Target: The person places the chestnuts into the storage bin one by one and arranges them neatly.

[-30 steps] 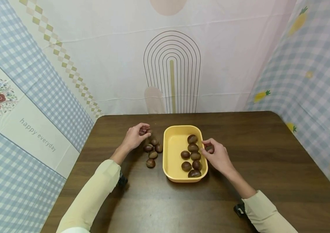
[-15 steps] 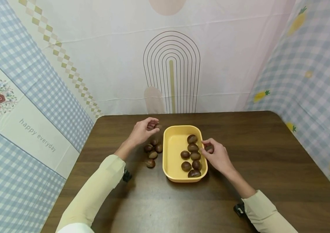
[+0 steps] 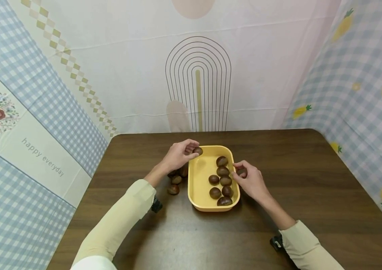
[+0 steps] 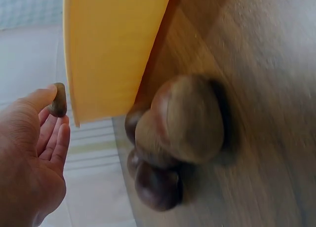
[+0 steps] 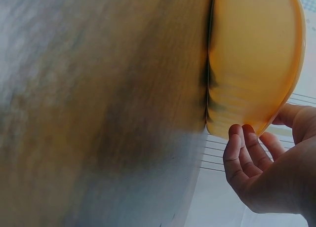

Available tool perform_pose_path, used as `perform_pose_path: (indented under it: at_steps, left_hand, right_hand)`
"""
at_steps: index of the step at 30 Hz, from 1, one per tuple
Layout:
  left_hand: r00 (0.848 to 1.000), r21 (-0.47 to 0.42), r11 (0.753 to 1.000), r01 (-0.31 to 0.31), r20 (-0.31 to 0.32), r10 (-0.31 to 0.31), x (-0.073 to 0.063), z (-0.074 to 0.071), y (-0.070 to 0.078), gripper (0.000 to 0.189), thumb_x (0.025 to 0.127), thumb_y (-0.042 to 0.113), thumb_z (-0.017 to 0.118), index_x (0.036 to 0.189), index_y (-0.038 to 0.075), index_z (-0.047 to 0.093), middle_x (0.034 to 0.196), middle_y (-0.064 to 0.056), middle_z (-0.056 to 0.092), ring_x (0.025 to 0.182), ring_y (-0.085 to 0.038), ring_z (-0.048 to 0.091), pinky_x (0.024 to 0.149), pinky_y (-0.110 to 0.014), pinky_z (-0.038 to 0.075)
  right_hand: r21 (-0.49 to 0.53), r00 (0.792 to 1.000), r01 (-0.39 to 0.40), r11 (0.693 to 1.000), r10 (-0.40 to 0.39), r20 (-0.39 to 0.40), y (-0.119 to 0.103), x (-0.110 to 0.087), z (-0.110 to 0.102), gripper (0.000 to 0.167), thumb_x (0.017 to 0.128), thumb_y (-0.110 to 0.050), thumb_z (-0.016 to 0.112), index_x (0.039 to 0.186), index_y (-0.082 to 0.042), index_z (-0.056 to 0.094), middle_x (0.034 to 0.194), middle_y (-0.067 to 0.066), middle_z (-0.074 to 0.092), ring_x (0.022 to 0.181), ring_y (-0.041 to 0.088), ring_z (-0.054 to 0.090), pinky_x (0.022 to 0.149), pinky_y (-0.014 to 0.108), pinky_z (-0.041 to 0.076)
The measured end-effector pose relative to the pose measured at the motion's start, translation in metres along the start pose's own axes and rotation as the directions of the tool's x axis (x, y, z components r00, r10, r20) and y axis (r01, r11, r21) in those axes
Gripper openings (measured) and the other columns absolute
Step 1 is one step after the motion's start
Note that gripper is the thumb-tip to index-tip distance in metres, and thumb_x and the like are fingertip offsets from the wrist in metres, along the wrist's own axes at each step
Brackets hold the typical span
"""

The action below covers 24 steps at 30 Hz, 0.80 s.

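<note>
My left hand (image 3: 178, 155) pinches a brown chestnut (image 3: 198, 151) between thumb and fingertips, over the back left corner of a yellow plastic tub (image 3: 194, 205). In the left wrist view that chestnut (image 4: 58, 100) sits just beside the tub's rim. My right hand (image 3: 251, 181) grips the tub's right rim; in the right wrist view the thumb lies over the edge and the fingers (image 5: 236, 153) are at the outer wall. Several chestnuts (image 3: 222, 171) lie along the right half of the tub's floor.
Left of the tub, several loose chestnuts (image 3: 173, 189) lie on the dark wooden table (image 3: 191, 240), some hidden under my left hand and forearm. Patterned cloth (image 3: 137, 75) hangs behind the table and at both sides.
My left hand has carried a chestnut from the pile on the left rightward to above the tub's back left corner. My right hand has stayed at the right rim.
</note>
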<state>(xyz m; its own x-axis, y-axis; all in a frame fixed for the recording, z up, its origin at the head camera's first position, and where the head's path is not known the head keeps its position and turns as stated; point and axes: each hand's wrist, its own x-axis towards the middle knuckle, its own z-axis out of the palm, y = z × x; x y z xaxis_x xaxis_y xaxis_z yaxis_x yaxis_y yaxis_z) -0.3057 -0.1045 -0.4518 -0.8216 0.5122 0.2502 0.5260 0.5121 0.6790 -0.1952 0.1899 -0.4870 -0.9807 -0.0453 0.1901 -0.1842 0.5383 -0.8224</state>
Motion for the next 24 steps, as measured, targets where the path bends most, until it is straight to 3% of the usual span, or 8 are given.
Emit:
perform_pose_path:
  at_steps: [13, 19, 24]
  left_hand:
    - [0.993, 0.140, 0.990, -0.012, 0.115, -0.004, 0.012, 0.031, 0.010, 0.039, 0.100, 0.024, 0.079, 0.134, 0.008, 0.069, 0.123, -0.003, 0.075, 0.109, -0.017, 0.071, 0.097, -0.032, 0.056]
    - [0.983, 0.223, 0.973, -0.053, 0.183, 0.011, 0.014, 0.040, 0.015, 0.038, 0.101, 0.025, 0.077, 0.134, 0.009, 0.069, 0.127, -0.001, 0.074, 0.111, -0.016, 0.070, 0.099, -0.034, 0.055]
    - [0.976, 0.314, 0.946, -0.081, 0.219, 0.011, 0.014, 0.045, 0.017, 0.036, 0.100, 0.028, 0.078, 0.132, 0.013, 0.070, 0.126, 0.002, 0.074, 0.109, -0.013, 0.069, 0.098, -0.036, 0.054]
  right_hand:
    - [0.015, 1.000, 0.007, 1.000, -0.007, 0.003, 0.000, 0.000, 0.000, 0.028, 0.099, -0.004, 0.074, 0.125, 0.003, 0.070, 0.110, 0.018, 0.072, 0.081, 0.022, 0.070, 0.067, 0.022, 0.055]
    - [0.022, 1.000, 0.009, 1.000, -0.009, 0.006, 0.000, -0.001, 0.001, 0.028, 0.099, -0.004, 0.074, 0.126, 0.003, 0.069, 0.110, 0.017, 0.073, 0.081, 0.021, 0.070, 0.067, 0.022, 0.055]
    - [0.019, 1.000, 0.009, 1.000, -0.009, 0.003, 0.000, 0.000, 0.001, 0.027, 0.099, -0.004, 0.074, 0.125, 0.003, 0.070, 0.109, 0.017, 0.073, 0.081, 0.021, 0.070, 0.067, 0.022, 0.055]
